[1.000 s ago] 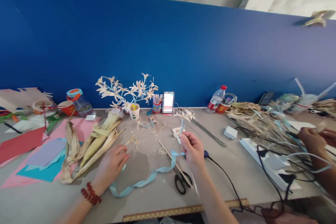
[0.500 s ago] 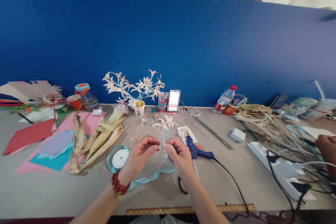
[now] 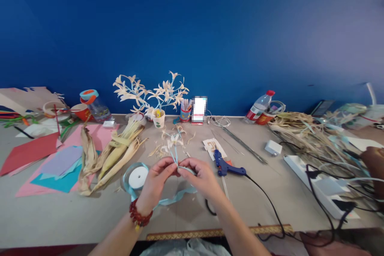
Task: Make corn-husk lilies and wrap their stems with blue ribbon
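Both my hands meet over the table. My left hand [image 3: 159, 178], with a red bead bracelet at the wrist, is closed in a pinch on the light blue wrapped stem of a pale husk flower [image 3: 175, 141], whose blossoms point away from me. Right beside it, my right hand [image 3: 200, 177] is closed too, its fingertips pinching light blue ribbon [image 3: 179, 197] where it meets the stem. The ribbon trails below my hands towards a white spool [image 3: 138, 176] at the left. Part of the stem is hidden by my fingers.
A blue glue gun [image 3: 229, 167] with its cord lies right of my hands. Corn husks [image 3: 115, 160] and coloured paper [image 3: 60, 164] spread leftward. A paper cup [image 3: 159, 121] holds finished flowers. Rightward are a power strip [image 3: 315, 188] and another person's hand [image 3: 372, 164].
My left hand has moved in from beside the stem and now pinches it. The flower has shifted left and nearer, with my right hand following. The view has tilted slightly down.
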Available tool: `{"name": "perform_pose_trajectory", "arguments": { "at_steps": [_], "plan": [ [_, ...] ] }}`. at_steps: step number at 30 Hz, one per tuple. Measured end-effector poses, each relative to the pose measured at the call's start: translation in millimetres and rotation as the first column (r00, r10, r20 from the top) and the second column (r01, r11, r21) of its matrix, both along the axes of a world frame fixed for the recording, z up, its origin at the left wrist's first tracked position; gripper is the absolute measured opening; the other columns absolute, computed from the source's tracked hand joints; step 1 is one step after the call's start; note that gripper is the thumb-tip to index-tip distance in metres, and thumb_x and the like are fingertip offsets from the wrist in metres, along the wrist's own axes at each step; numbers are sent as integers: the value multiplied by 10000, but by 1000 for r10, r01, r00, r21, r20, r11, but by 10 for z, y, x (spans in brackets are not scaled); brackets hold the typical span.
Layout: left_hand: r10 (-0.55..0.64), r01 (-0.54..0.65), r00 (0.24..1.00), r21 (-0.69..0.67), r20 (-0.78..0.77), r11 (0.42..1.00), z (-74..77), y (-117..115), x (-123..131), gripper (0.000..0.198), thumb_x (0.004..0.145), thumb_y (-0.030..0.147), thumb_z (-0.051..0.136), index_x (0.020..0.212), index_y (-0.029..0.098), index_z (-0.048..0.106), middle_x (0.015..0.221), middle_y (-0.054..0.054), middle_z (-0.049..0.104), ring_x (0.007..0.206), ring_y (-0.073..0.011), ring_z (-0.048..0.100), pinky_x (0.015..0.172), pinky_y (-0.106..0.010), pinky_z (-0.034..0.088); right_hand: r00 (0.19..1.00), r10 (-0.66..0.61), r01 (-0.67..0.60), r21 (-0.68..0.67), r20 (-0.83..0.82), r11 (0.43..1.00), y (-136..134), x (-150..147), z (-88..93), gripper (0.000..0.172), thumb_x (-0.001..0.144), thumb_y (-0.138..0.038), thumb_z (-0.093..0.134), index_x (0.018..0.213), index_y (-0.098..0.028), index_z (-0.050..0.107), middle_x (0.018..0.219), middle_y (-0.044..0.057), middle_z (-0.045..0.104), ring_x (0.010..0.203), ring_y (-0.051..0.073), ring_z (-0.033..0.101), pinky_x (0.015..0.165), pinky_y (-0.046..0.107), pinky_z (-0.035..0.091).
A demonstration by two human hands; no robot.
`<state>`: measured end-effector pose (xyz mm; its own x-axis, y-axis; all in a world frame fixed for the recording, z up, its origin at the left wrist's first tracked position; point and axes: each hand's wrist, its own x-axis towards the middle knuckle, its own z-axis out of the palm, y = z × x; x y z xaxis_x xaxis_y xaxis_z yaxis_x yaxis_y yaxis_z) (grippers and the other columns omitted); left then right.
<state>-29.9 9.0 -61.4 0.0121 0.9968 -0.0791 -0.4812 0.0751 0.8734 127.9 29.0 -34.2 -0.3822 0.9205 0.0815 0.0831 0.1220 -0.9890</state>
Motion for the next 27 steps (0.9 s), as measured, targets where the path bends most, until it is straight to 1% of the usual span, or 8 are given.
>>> {"name": "perform_pose_trajectory", "arguments": {
  "at_steps": [4, 8, 12, 15, 21, 27],
  "plan": [
    [-16, 16, 1000, 1, 15, 1000, -7, 7, -3, 155, 752, 279, 745, 856, 170, 706, 799, -22, 700, 705, -131, 622, 706, -258, 517, 999, 11, -13, -36, -53, 999, 5, -15, -15, 127, 820, -301, 639, 795, -177, 648, 755, 20, 690, 732, 162, 636, 685, 253, 470],
    [-57, 58, 998, 12, -6, 998, -12, 21, -3, 157, 746, 246, 751, 877, 182, 694, 785, -9, 691, 704, -125, 613, 719, -250, 502, 1000, -23, 23, -29, -19, 999, 10, -13, -37, 131, 816, -289, 630, 757, -173, 637, 732, 15, 667, 712, 154, 607, 667, 246, 452],
    [-28, 28, 999, 8, -43, 1000, -38, 44, -16, 133, 734, 243, 757, 837, 177, 704, 834, -18, 692, 789, -139, 615, 780, -251, 490, 998, -59, 59, 13, 25, 998, 21, -16, -51, 122, 797, -285, 635, 745, -175, 631, 685, -11, 615, 636, 125, 537, 597, 222, 397],
    [-10, 9, 999, -15, -53, 1000, -56, 53, -27, 146, 718, 257, 769, 819, 170, 708, 810, -21, 693, 769, -139, 610, 766, -253, 488, 998, -54, 53, 16, 37, 998, 22, -25, -45, 141, 797, -305, 638, 741, -176, 633, 649, -22, 585, 594, 114, 490, 559, 216, 357],
    [-15, 15, 1000, -26, -23, 1000, -74, 54, -41, 147, 712, 244, 774, 815, 163, 706, 781, -17, 689, 753, -139, 617, 766, -264, 495, 999, -50, 50, -36, 14, 998, 19, -48, -55, 146, 796, -303, 617, 734, -174, 589, 676, -8, 600, 617, 121, 497, 577, 223, 359],
    [-30, 29, 999, -23, -38, 999, -88, 67, -71, 147, 701, 230, 784, 806, 172, 700, 778, -5, 693, 747, -131, 614, 753, -244, 488, 996, -71, 71, -4, 48, 997, 31, -67, -84, 128, 774, -277, 623, 710, -179, 572, 631, -34, 526, 590, 111, 449, 553, 217, 333]
  ]
}}
